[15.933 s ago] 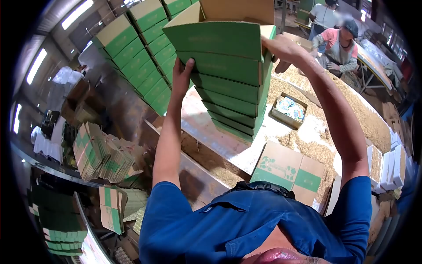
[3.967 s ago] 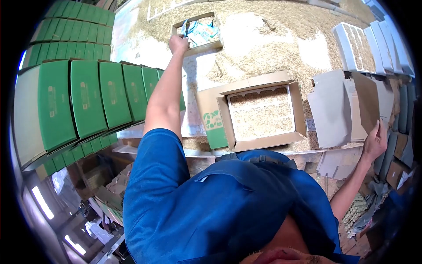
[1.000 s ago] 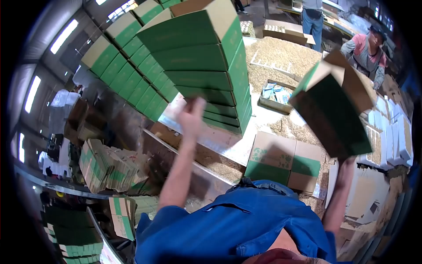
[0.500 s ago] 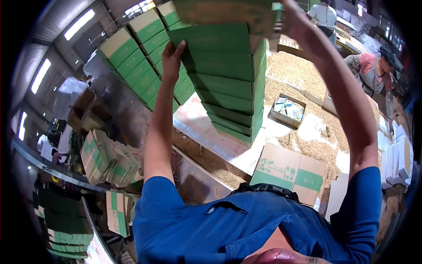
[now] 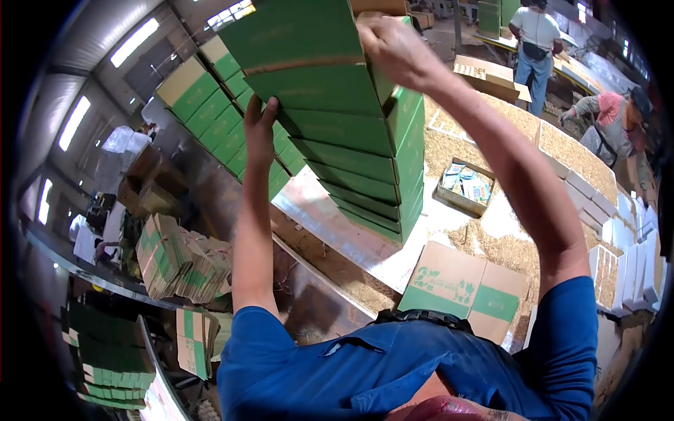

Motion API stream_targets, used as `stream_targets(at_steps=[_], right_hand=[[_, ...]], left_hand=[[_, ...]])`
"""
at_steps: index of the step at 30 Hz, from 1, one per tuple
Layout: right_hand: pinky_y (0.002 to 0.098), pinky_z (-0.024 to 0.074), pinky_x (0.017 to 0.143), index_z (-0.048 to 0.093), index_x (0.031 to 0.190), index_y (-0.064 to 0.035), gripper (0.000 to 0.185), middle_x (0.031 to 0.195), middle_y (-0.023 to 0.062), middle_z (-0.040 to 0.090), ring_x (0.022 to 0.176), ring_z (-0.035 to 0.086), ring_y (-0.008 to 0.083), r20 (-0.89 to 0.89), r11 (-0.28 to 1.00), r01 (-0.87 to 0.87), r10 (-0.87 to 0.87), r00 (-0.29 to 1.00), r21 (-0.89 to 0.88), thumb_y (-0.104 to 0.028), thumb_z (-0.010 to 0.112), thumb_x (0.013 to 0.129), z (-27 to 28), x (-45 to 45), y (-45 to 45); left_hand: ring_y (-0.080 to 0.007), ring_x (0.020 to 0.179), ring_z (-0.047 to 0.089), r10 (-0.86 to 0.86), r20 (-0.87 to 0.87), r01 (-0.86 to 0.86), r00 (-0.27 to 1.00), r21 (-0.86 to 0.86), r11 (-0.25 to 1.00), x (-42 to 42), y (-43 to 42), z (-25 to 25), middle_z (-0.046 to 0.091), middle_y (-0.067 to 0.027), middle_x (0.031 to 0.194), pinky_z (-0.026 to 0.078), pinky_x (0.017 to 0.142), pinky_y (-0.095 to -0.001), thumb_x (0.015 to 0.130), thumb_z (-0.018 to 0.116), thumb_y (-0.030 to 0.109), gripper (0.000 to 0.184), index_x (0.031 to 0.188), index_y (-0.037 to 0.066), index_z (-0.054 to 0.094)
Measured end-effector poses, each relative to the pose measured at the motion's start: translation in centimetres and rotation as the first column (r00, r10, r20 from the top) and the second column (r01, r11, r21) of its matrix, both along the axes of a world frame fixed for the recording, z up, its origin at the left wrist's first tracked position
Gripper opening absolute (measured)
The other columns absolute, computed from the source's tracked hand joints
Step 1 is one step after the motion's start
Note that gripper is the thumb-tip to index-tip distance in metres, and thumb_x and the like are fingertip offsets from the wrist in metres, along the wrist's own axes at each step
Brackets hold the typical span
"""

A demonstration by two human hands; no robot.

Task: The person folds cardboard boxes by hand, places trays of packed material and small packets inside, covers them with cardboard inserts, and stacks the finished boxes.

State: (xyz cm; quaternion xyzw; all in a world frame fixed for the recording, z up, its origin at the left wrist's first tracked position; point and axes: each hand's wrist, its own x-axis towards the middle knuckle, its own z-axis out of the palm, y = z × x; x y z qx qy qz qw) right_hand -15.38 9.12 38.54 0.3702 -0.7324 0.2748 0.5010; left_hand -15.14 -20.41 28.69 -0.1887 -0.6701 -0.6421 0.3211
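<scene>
A tall stack of green cartons (image 5: pixel 337 133) rises in front of me on the worktable. The top green carton (image 5: pixel 295 35) runs up past the upper edge of the view. My right hand (image 5: pixel 393 49) has its fingers curled on this carton's right edge. Lower down, my left hand (image 5: pixel 260 130) rests at the stack's left edge, with thumb and fingers apart; the far side of its fingers is partly hidden. A flattened brown-and-green carton (image 5: pixel 460 281) lies on the table close to my waist.
An open box of small packets (image 5: pixel 465 186) sits among loose wood shavings (image 5: pixel 484 238). More green cartons (image 5: pixel 203 105) are stacked at the left, with bundled flat cartons (image 5: pixel 179 259) below. Two people (image 5: pixel 537 49) work at the right, near white trays (image 5: pixel 632 259).
The raised carton has come down onto the stack. My right hand has moved left and now grips its right edge. My left hand has slid slightly down the stack's left side.
</scene>
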Motion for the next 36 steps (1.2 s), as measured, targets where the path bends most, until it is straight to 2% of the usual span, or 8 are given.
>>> stream_targets(at_steps=[10, 15, 22, 25, 27, 31, 34, 36], right_hand=[[0.0442, 0.0481, 0.078, 0.071, 0.067, -0.004, 0.038, 0.07, 0.0172, 0.066, 0.072, 0.063, 0.0377, -0.017, 0.963, -0.056, 0.053, 0.998, -0.262, -0.022, 0.045, 0.088, -2.3, 0.1, -2.2], [0.043, 0.0501, 0.07, 0.061, 0.085, -0.001, 0.017, 0.077, 0.0144, 0.065, 0.074, 0.064, 0.0296, -0.259, 0.975, 0.221, -0.222, 0.94, -0.031, -0.017, 0.057, 0.08, -2.8, 1.1, -2.1], [0.0408, 0.048, 0.079, 0.062, 0.078, -0.0006, 0.016, 0.08, 0.0141, 0.066, 0.081, 0.064, 0.03, -0.304, 0.955, -0.221, 0.156, 0.94, -0.196, -0.011, 0.051, 0.085, -2.2, 1.1, -1.7], [0.0435, 0.0442, 0.091, 0.069, 0.087, -0.0034, 0.02, 0.091, 0.017, 0.066, 0.092, 0.062, 0.0308, 0.089, 0.813, -0.487, 0.537, 0.839, -0.319, -0.016, 0.053, 0.086, -0.8, 4.1, -0.3], [0.0435, 0.0416, 0.095, 0.07, 0.089, -0.004, 0.027, 0.093, 0.0153, 0.067, 0.096, 0.061, 0.0297, 0.073, 0.895, -0.372, 0.4, 0.914, -0.244, -0.027, 0.056, 0.084, -1.5, 4.3, -0.7], [0.0457, 0.0306, 0.11, 0.072, 0.1, -0.0111, 0.048, 0.102, 0.008, 0.067, 0.111, 0.057, 0.0256, -0.033, 0.997, -0.071, 0.07, 0.997, -0.018, -0.051, 0.071, 0.073, -3.6, 4.6, -1.5], [0.0475, 0.0305, 0.109, 0.072, 0.095, -0.013, 0.038, 0.097, 0.0062, 0.067, 0.109, 0.058, 0.0255, -0.181, 0.984, -0.119, 0.093, 0.979, -0.135, -0.041, 0.077, 0.07, -4.4, 3.9, -2.4], [0.0491, 0.0307, 0.109, 0.073, 0.092, -0.0133, 0.033, 0.095, 0.0046, 0.067, 0.107, 0.058, 0.0254, -0.186, 0.975, -0.157, 0.127, 0.974, -0.157, -0.037, 0.077, 0.071, -4.7, 3.6, -2.9]], left_hand=[[-0.0179, 0.109, 0.057, 0.041, 0.052, -0.04, 0.998, -0.014, 0.999, 0.1, 0.0, -0.8, 0.06, -0.01, 0.123, 0.044, 0.095, -0.032, 0.098, 0.058, 0.037, 0.054, 0.133, -0.003, 0.05], [-0.0178, 0.11, 0.057, 0.006, 0.125, -0.007, 0.992, 0.002, 1.0, -0.4, -1.3, -1.4, 0.06, -0.0091, 0.123, 0.044, 0.096, -0.0327, 0.098, 0.058, 0.037, 0.055, 0.136, -0.001, 0.048], [-0.0179, 0.104, 0.058, 0.035, 0.134, -0.05, 0.99, 0.112, 0.992, 0.4, -0.8, -1.8, 0.06, -0.0081, 0.122, 0.047, 0.09, -0.0348, 0.099, 0.057, 0.034, 0.054, 0.139, 0.0, 0.046], [-0.0208, 0.11, 0.056, 0.013, 0.141, -0.029, 0.99, 0.112, 0.993, 0.6, 0.0, -2.7, 0.057, -0.0103, 0.128, 0.045, 0.094, -0.037, 0.1, 0.055, 0.032, 0.052, 0.14, 0.0, 0.045], [-0.0237, 0.12, 0.051, 0.068, 0.025, -0.072, 0.997, 0.193, 0.978, 1.9, 0.9, -4.3, 0.051, -0.0138, 0.136, 0.04, 0.101, -0.04, 0.1, 0.054, 0.029, 0.053, 0.143, 0.001, 0.042], [-0.026, 0.131, 0.043, 0.596, 0.191, -0.562, 0.78, -0.203, 0.802, 6.6, 2.9, -16.8, 0.039, -0.0152, 0.148, 0.035, 0.108, -0.04, 0.096, 0.059, 0.021, 0.063, 0.15, 0.005, 0.03], [-0.0294, 0.137, 0.034, -0.053, 0.607, -0.147, 0.793, 0.276, 0.95, 12.7, 11.1, -29.6, 0.03, -0.0176, 0.154, 0.033, 0.11, -0.0388, 0.087, 0.07, 0.012, 0.09, 0.155, 0.006, 0.012], [-0.0306, 0.139, 0.03, 0.123, 0.792, -0.056, 0.599, -0.112, 0.992, 13.6, 15.3, -33.2, 0.02, -0.026, 0.154, 0.031, 0.111, -0.0353, 0.08, 0.079, 0.018, 0.106, 0.153, -0.002, 0.005]])
